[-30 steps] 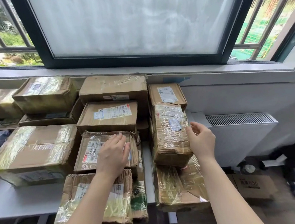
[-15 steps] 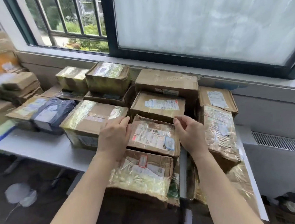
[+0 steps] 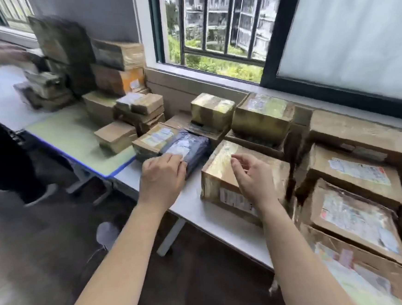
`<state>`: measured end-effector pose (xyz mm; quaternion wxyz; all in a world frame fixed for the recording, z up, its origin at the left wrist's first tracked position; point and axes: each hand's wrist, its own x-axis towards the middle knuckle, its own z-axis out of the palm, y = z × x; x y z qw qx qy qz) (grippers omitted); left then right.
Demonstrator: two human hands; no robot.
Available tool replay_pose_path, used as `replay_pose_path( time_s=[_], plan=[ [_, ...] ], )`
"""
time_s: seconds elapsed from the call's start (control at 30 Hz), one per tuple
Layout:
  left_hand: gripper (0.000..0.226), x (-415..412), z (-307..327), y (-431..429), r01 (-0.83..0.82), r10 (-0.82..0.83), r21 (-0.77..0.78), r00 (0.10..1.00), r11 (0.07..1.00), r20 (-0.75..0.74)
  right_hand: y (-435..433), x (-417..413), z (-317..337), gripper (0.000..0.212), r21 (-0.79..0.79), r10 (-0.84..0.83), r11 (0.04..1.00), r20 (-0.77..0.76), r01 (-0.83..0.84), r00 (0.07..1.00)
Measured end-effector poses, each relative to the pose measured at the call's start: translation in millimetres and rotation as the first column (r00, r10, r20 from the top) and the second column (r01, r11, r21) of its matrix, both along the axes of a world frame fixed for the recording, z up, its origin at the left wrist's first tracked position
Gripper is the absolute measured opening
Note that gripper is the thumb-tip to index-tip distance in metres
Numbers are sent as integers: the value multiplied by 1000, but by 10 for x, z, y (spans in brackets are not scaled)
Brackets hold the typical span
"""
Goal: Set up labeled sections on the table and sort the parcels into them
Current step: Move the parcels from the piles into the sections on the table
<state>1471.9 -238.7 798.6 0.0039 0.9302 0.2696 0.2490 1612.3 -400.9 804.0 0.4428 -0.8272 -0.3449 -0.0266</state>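
In your head view, your left hand [image 3: 163, 177] lies on the near end of the grey bagged parcel [image 3: 189, 144] on the bench [image 3: 200, 215]. I cannot tell whether it grips the parcel. Your right hand [image 3: 252, 179] hovers with fingers loosely curled, holding nothing, over the taped brown box [image 3: 218, 167] just beside it.

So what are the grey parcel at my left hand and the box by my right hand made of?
Grey parcel: seemingly a soft plastic mailer bag, dark, wrinkled and slightly shiny, with a white label. Box: apparently brown cardboard, its top covered in clear glossy tape, judging by the glare; blur leaves details open.
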Motion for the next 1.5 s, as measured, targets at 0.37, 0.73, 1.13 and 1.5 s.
replay_pose_path(
  time_s=[0.37,0.73,1.13,1.5],
  plan=[
    [50,-436,-86,1544,-54,56,-77,998,996,24,1759,-339,-113,28,51,58,997,-137,-51,989],
    [54,227,4,3109,-54,57,-100,998,994,27,3392,373,-47,25,77,75,995,-133,-65,988],
    [48,961,268,4572,-27,35,-90,996,996,83,4794,1084,272,29,98,88,992,-90,-79,992],
    [39,1268,535,6121,52,-48,-85,997,995,57,6522,1507,575,32,151,-9,988,-64,19,998]
  ],
)
